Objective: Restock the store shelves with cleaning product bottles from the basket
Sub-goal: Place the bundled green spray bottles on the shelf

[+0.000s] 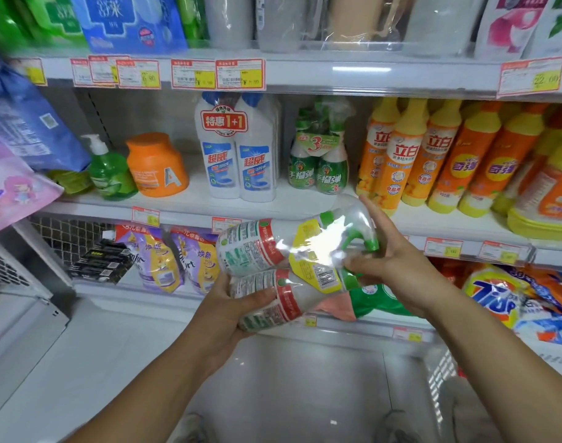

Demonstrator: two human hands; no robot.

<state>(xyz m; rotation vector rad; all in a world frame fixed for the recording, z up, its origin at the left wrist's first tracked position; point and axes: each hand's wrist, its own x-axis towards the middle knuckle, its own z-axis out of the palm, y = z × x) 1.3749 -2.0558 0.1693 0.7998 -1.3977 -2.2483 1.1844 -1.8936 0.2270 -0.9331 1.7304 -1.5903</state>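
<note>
- The left hand [228,302] grips the base end of the pack of spray bottles [273,251], its fingers curled round the lower bottle from underneath.
- The right hand [397,263] holds the nozzle end: one finger stretches along the top of the clear wrap and the thumb presses it from below, spread wide.
- The pack lies sideways between the two hands, green spray heads toward the right fingers.
- Just above the right fingertip runs the middle shelf [190,203].
- A matching green pack [318,161] stands on it, up and left of that fingertip.
- Orange dish-soap bottles [410,155] stand up and right of it, and twin white bottles [238,155] above the left fingers.
</note>
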